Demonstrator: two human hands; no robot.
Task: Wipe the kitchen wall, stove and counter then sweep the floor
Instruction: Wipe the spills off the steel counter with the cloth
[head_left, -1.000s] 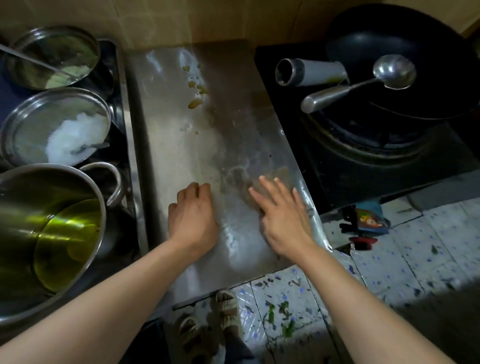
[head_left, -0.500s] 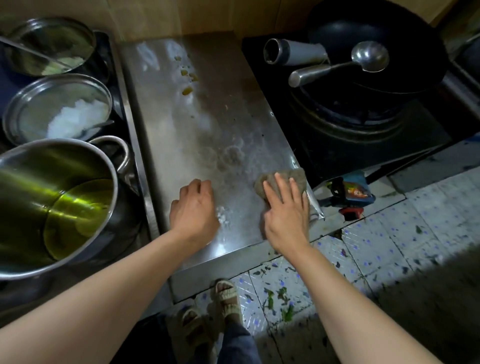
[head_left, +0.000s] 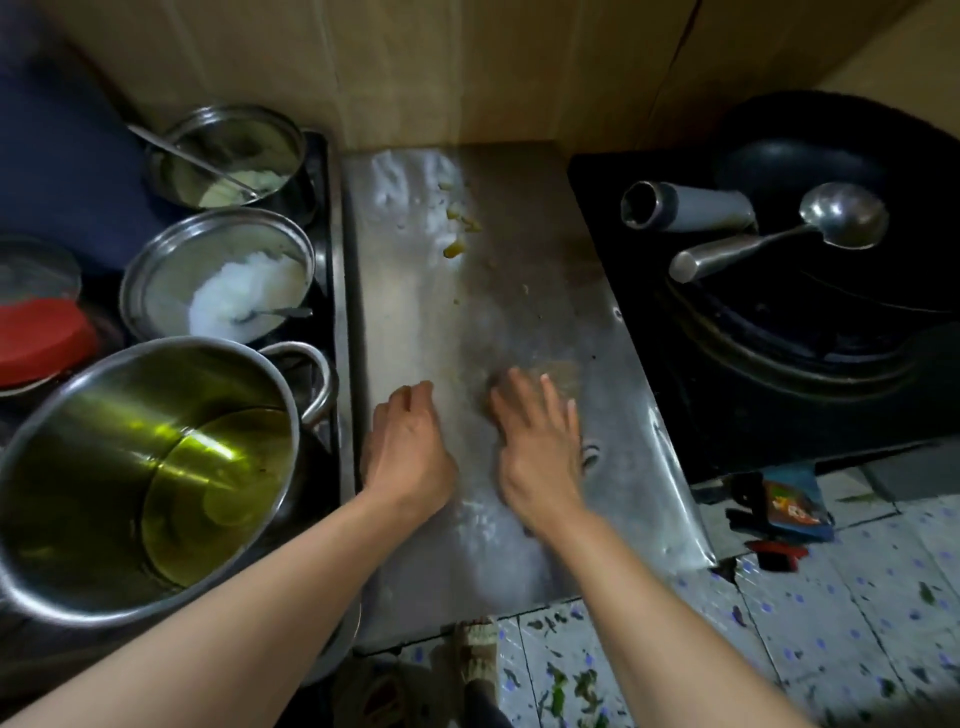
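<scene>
Two bare hands rest on the long stainless-steel table (head_left: 519, 322), which runs between a black stove (head_left: 675, 415) carrying a dark round wok (head_left: 857, 156) and a row of steel pots. The big steel pot (head_left: 104, 467) holds greenish oil. The right hand (head_left: 540, 447) presses a brownish cloth (head_left: 563, 371) flat, fingers straight and spread. The left hand (head_left: 408, 447) rests just beside it, fingers loosely curled, holding nothing. Small yellow food scraps (head_left: 457, 234) lie near the beige wall (head_left: 467, 67).
</scene>
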